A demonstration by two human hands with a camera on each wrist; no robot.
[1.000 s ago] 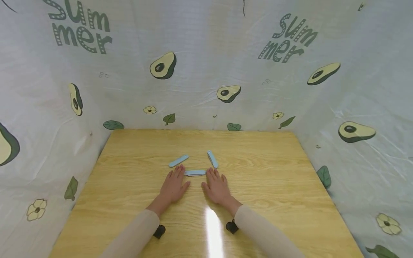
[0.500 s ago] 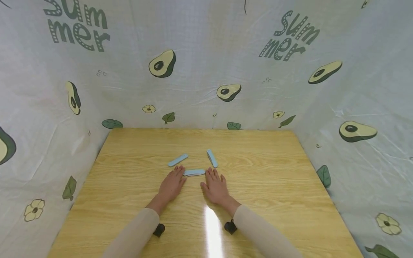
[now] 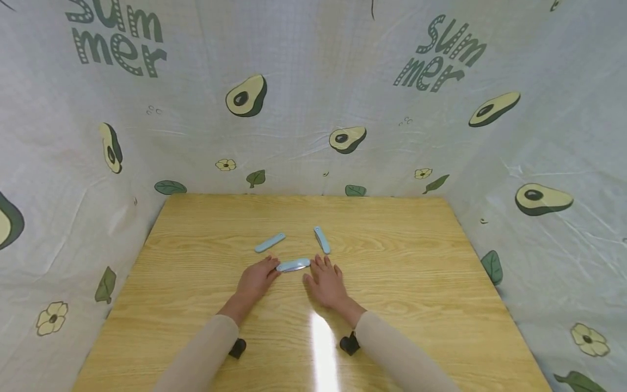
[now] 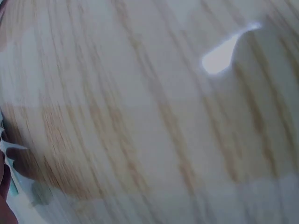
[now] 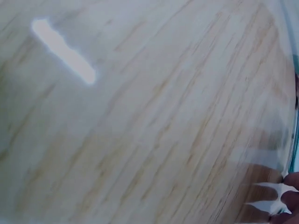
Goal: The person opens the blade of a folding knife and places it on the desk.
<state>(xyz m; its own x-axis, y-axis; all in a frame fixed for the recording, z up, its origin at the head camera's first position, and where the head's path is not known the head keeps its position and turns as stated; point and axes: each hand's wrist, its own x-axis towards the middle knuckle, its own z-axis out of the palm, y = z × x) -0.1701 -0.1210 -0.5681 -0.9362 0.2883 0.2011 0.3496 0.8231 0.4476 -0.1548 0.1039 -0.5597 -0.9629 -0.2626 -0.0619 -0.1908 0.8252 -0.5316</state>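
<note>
In the head view, three slim light-blue folding knives lie on the wooden table. The nearest folding knife [image 3: 294, 265] is between my hands, its right end slightly farther back, a silvery edge showing along its near side. My left hand [image 3: 256, 279] pinches the left end, fingers bent. My right hand [image 3: 327, 283] lies palm down with fairly straight fingers, fingertips right at the other end. Behind are a left folding knife [image 3: 270, 243], slanted, and a right folding knife [image 3: 321, 240], more upright in view. Only fingers [image 4: 3, 186] and fingers [image 5: 292, 196] show at the wrist views' edges.
The wooden table [image 3: 401, 272] extends around both hands, with a bright light reflection in front of the right hand. A white curtain [image 3: 294, 49] printed with avocados and leaves encloses the back and both sides.
My left hand has drawn back slightly and its fingers have bent in to the folding knife's left end. That knife has shifted a little left and tilted. My right hand is nearly still.
</note>
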